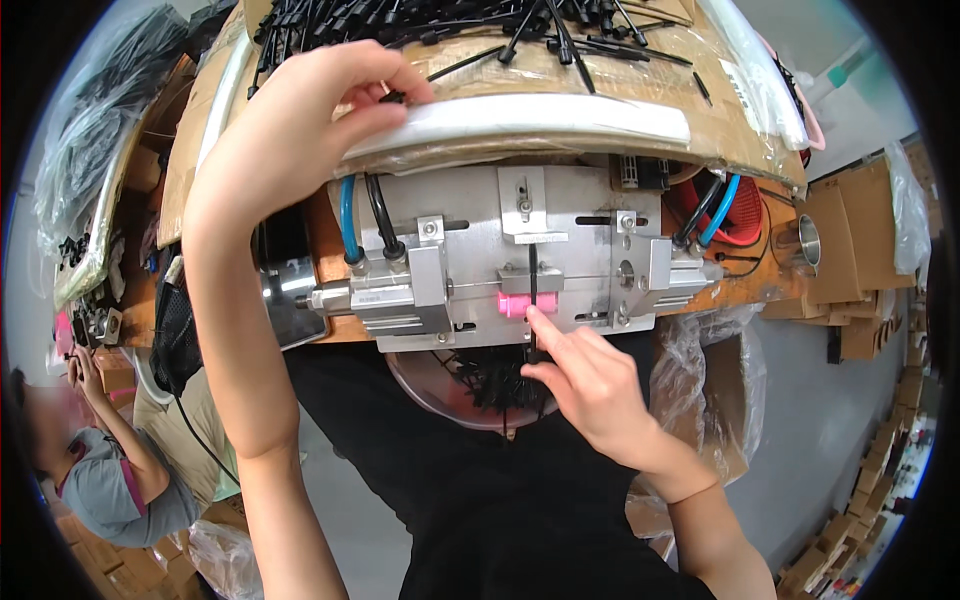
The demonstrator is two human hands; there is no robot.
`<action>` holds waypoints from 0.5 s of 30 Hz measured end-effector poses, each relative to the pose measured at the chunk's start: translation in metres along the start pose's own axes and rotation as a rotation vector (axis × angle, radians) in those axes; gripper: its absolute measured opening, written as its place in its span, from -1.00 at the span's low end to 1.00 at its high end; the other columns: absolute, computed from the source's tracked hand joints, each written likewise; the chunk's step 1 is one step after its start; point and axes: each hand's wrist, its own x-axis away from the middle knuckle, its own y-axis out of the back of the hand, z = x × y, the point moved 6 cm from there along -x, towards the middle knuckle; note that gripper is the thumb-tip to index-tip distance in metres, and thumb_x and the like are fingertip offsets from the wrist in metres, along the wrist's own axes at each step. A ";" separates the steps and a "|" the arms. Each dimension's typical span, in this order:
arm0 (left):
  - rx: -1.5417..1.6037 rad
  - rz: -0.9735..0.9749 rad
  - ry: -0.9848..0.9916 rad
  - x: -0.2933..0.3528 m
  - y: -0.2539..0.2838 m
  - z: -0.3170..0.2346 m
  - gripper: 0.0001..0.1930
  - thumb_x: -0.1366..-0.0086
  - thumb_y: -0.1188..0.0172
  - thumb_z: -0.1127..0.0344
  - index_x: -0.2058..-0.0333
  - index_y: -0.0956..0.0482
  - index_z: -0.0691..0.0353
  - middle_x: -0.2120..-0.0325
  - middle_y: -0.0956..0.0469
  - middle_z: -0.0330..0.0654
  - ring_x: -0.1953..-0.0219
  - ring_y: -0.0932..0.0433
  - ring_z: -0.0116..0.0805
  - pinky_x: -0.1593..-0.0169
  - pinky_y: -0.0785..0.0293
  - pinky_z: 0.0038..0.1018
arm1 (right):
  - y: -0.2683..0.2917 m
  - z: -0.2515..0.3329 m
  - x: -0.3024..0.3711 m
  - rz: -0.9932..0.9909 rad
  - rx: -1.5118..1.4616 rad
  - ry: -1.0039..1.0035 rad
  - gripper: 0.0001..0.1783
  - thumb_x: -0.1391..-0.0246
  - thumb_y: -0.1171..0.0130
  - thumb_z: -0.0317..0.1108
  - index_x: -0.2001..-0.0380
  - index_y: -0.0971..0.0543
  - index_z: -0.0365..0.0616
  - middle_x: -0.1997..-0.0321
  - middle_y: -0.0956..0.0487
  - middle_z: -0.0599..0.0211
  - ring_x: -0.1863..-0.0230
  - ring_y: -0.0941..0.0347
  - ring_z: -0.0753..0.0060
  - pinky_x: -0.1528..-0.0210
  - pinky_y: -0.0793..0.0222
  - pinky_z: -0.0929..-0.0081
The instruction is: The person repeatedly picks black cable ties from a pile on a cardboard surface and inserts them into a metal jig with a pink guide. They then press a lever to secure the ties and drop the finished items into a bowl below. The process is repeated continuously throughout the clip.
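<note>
the right hand (590, 385) has its index finger extended, the tip at a slim black rod (533, 272) where it crosses a bright pink block (513, 304); the thumb sits lower, beside the rod's near end, and i cannot tell whether the rod is pinched. the rod lies upright in view over the middle of a metal fixture (480, 205), between two pneumatic cylinders (385, 305) with blue and black hoses. the left hand (365, 95) is curled at the near edge of a cardboard tray (450, 72), thumb and fingers bent around a small black part (393, 97); how firmly it is held i cannot tell. many black rods (340, 22) pile in the tray. below the fixture, a clear bowl (420, 395) holds more black pieces (495, 378). a red plastic basket (745, 215) stands on the wooden bench (783, 235), right of the fixture.
</note>
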 end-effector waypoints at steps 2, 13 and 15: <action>-0.069 -0.063 -0.063 0.011 0.004 -0.009 -0.75 -0.18 -0.11 0.65 0.16 -0.58 0.32 0.27 -0.55 -0.16 0.31 -0.53 -0.27 0.14 -0.43 -0.48 | 0.030 0.009 -0.029 -0.042 0.084 0.089 -0.45 0.06 -0.38 -0.45 -0.07 -0.52 -0.26 0.51 -0.52 0.29 0.47 -0.45 0.29 0.45 -0.39 0.35; -0.202 -0.302 0.117 0.115 -0.100 -0.120 -0.37 0.01 -0.18 0.57 -0.14 -0.43 0.50 0.40 -0.42 -0.16 0.37 -0.42 -0.27 0.22 -0.41 -0.39 | 0.116 -0.014 -0.239 -0.196 0.348 0.100 -0.70 0.02 -0.28 -0.34 0.21 -0.66 -0.27 0.31 -0.63 -0.10 0.42 -0.59 0.05 0.29 -0.50 0.23; -0.222 -0.242 0.109 0.116 -0.129 -0.133 -0.35 0.02 -0.16 0.57 -0.15 -0.40 0.51 0.32 -0.40 -0.13 0.32 -0.41 -0.27 0.22 -0.41 -0.43 | 0.142 0.003 -0.213 -0.136 -0.002 -0.019 -0.66 0.03 -0.25 -0.38 0.15 -0.64 -0.28 0.30 -0.62 -0.13 0.42 -0.59 0.04 0.27 -0.51 0.26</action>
